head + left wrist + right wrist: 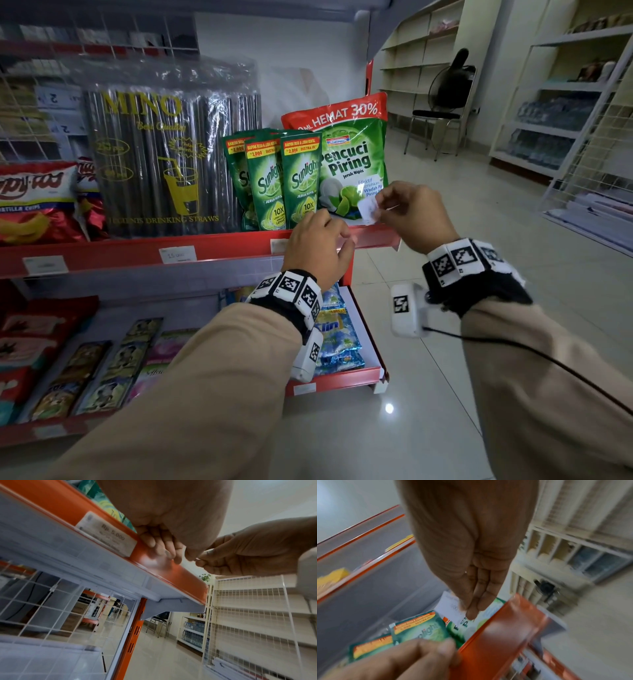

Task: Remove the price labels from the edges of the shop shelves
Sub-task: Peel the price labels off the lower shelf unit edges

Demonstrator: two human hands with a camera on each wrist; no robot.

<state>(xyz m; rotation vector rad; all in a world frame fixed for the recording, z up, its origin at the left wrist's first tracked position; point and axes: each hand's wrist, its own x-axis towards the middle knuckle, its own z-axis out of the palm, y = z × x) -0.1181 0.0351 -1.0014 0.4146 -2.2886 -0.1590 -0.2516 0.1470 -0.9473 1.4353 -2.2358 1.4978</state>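
Above the red shelf edge (219,251) my right hand (416,214) pinches a freed price label (368,209) while my left hand (317,245) rests curled, empty, against the strip; a loose pinch could drop it among the pouches.

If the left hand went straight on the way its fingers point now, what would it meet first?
Most likely the red shelf edge: the left hand has its fingers curled down against the clear strip there, beside the Rp. 5.000 price label. Actual contact is unclear.

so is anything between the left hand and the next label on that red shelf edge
Nothing visible. The left hand rests on the red shelf edge right beside the next label, with bare edge between them. The right hand holds a removed label.
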